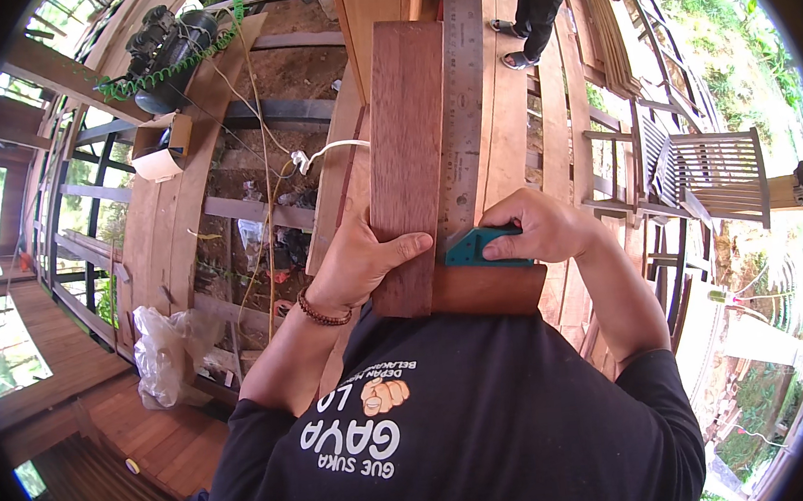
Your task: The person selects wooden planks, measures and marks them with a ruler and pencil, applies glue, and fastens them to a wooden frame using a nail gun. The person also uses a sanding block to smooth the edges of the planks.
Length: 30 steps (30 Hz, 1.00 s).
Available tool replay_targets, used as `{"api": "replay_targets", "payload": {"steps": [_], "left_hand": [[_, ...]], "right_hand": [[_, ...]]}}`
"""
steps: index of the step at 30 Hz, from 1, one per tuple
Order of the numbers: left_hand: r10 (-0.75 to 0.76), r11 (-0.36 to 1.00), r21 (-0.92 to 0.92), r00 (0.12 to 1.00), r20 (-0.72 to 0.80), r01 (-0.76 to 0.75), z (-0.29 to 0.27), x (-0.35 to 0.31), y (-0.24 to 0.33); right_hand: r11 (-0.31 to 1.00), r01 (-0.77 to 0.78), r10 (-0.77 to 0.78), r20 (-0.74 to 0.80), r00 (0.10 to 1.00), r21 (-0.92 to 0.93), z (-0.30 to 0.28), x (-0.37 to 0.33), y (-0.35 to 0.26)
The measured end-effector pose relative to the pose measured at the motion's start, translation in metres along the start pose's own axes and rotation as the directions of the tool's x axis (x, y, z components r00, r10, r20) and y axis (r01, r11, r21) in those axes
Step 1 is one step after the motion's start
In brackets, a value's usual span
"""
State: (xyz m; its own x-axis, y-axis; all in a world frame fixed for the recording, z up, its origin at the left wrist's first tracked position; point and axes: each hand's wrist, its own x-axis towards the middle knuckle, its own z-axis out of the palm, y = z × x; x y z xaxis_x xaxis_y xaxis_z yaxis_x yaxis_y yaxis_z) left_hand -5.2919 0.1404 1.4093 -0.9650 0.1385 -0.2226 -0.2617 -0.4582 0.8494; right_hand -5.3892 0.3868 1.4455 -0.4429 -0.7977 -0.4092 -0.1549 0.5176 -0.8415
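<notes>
A reddish-brown wooden board stretches away from my chest, tilted slightly. My left hand grips its left edge near the close end, thumb lying across the top face and fingers hidden beneath. Alongside the board's right edge runs the long steel blade of a try square. The square's teal handle is pinched in my right hand, with the thumb and bent forefinger on it. Below that handle, close to my shirt, a second brown wooden piece shows from under the board.
An air compressor with a green coiled hose stands far left, near an open cardboard box. Gaps open between floor beams on the left. A plastic bag lies lower left. Another person stands far right; a slatted wooden chair is nearer.
</notes>
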Motion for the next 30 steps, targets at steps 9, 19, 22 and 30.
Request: {"api": "replay_targets", "payload": {"steps": [9, 19, 22, 30], "left_hand": [[-0.058, 0.998, -0.001, 0.998, 0.003, 0.058, -0.0015, 0.0004, 0.0002], [-0.027, 0.999, 0.019, 0.999, -0.039, 0.028, -0.0024, 0.0021, -0.0033], [-0.011, 0.999, 0.029, 0.999, -0.045, 0.012, -0.0036, 0.0025, -0.0050], [-0.053, 0.998, 0.026, 0.999, 0.002, 0.053, -0.0035, 0.0041, 0.0019]], "right_hand": [[1.000, 0.003, -0.004, -0.016, 1.000, -0.016, -0.0008, -0.0038, -0.0025], [1.000, -0.024, 0.024, -0.008, 1.000, 0.004, 0.0006, 0.0009, -0.0005], [0.999, -0.035, 0.035, -0.022, 0.999, 0.014, 0.0010, -0.0005, -0.0036], [1.000, 0.003, -0.004, -0.008, 1.000, -0.008, -0.0033, -0.0001, -0.0046]]}}
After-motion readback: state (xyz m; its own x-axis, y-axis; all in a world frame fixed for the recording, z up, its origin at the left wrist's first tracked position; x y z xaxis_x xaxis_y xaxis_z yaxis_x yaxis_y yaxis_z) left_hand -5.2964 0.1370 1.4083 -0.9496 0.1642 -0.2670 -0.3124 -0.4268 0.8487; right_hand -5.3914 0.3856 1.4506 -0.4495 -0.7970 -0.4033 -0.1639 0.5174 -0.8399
